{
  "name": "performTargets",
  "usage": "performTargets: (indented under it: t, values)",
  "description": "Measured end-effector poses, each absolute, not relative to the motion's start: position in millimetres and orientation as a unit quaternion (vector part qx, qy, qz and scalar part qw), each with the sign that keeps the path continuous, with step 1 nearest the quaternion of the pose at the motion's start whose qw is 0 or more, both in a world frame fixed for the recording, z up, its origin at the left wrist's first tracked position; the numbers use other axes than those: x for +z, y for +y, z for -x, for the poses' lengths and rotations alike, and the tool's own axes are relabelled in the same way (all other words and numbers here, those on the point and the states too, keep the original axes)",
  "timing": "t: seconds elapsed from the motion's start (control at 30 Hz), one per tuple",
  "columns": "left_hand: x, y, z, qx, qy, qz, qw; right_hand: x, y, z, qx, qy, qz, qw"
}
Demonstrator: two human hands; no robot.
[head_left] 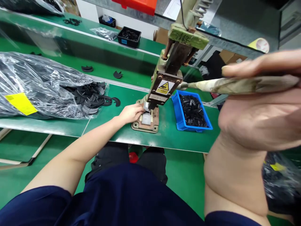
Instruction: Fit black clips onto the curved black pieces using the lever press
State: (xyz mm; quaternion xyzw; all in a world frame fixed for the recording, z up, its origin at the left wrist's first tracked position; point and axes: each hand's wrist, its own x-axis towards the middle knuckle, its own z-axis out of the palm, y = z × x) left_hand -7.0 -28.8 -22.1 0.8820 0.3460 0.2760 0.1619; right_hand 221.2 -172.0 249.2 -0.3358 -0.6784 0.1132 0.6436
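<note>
My left hand is at the base of a green hand press. Its fingers are pinched together beside the pale block under the ram. A small dark piece shows at the fingertips, too hidden to name. Close to the camera on the right, my right hand grips the press lever, which is wrapped in worn tape. The thumb lies along the top of the lever and the palm is beneath it. A yellow warning label is on the front of the press.
Right of the press stands a blue bin of small black parts. On the left, a large clear bag spills curved black pieces onto the green bench. A black bin sits on the far ledge.
</note>
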Motion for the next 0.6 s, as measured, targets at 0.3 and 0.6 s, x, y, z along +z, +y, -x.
performTargets:
  t: [0.3, 0.6]
  values:
    - [-12.9, -25.5, 2.0, 0.235, 0.316, -0.91, 0.129, 209.7, -164.5, -229.1, 0.046, -0.708, 0.27, 0.65]
    - [-19.4, -31.3, 1.1, 0.272, 0.294, -0.906, 0.134, 101.5, -192.6, -241.2, -0.068, -0.748, 0.316, 0.58]
